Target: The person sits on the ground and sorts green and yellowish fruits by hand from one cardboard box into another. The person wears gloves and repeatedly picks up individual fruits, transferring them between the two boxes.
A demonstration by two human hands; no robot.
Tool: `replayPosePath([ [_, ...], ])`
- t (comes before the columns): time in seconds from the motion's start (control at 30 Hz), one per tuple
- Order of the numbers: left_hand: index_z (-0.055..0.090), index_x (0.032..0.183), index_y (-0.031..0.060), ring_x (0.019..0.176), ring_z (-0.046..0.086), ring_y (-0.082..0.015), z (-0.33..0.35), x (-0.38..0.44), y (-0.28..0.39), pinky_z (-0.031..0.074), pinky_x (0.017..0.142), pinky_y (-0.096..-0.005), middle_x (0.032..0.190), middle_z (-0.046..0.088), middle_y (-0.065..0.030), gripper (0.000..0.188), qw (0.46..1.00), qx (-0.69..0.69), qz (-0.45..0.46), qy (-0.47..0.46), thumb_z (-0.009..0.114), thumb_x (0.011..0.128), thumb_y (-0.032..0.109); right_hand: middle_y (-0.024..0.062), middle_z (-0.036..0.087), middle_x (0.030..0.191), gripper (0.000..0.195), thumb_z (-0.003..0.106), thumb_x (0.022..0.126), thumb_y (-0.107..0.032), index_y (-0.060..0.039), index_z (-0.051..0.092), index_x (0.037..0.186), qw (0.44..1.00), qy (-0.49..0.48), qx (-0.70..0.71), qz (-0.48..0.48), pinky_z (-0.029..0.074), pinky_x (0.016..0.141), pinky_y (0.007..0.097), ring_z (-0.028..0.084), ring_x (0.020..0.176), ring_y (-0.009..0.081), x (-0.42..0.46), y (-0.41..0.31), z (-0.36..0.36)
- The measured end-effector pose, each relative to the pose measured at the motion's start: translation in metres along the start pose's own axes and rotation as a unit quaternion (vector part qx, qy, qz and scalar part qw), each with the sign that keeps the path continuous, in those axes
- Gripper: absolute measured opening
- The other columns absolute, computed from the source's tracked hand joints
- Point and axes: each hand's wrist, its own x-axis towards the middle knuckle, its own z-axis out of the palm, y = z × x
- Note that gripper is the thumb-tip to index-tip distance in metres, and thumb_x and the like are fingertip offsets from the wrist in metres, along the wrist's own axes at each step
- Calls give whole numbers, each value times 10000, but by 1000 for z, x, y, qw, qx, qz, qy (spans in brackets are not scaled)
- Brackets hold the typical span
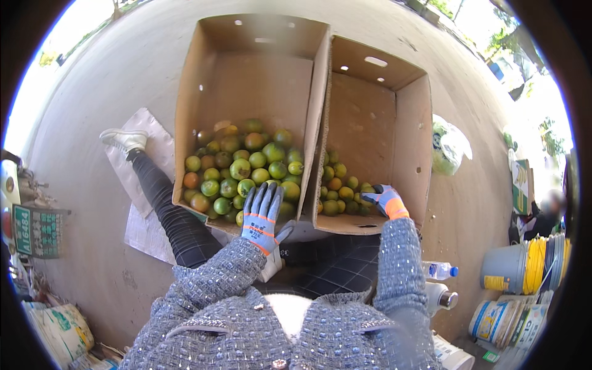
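My left hand (262,217), in a blue-grey work glove with orange bands, lies palm down over the near edge of the larger cardboard box (273,88). Its fingers are extended onto a heap of round green and orange-tinged fruits (240,169), with the thumb held out to the side. Inside the narrower cardboard box (363,101), my gloved right hand (386,200) reaches its fingertips to the right end of a smaller pile of green and yellow-orange fruits (340,189). Its fingers are curled, and whether they grip a fruit is hidden.
Right of the boxes sits a tied plastic bag (448,145). A water bottle (439,270) and a metal-capped flask (441,298) are by my right sleeve. Stacked buckets (513,268) stand far right; another bucket (62,333) is lower left. My leg (171,208) extends alongside the larger box.
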Motion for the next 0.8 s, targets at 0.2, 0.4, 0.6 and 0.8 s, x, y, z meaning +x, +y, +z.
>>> replayPosePath([
  [0.2, 385, 1360, 9, 1334, 340, -367, -6, -14, -10, 197, 1113, -554, 1407, 395, -185, 830, 989, -93, 75, 89, 714, 707, 402, 47, 641, 1064, 504, 709, 821, -242, -8, 552, 1239, 806, -158, 546, -167, 502, 685, 243, 612, 916, 122, -98, -95, 39],
  [0.4, 514, 1247, 82, 1191, 510, -367, -15, -19, 2, 244, 1070, -579, 1249, 541, -160, 714, 942, -200, 155, 221, 759, 672, 427, 42, 607, 1099, 445, 661, 872, -285, -18, 549, 1210, 707, -295, 621, -169, 503, 779, 253, 587, 952, 107, -144, -156, 99],
  [0.6, 561, 1185, 100, 1126, 542, -314, -30, -25, -6, 258, 1061, -586, 1142, 579, -107, 676, 964, -181, 94, 169, 798, 615, 377, 2, 589, 793, 456, 575, 901, -489, -44, 614, 990, 763, -286, 562, -142, 446, 578, 231, 541, 676, 75, -146, -157, 118],
  [0.8, 500, 1279, 62, 1196, 451, -341, -17, -31, -44, 235, 1089, -551, 1189, 531, -145, 710, 987, 1, -86, 132, 774, 660, 278, 37, 632, 863, 458, 525, 952, -383, -20, 564, 1229, 758, -260, 564, -198, 448, 573, 207, 561, 629, 76, -133, -136, 90],
])
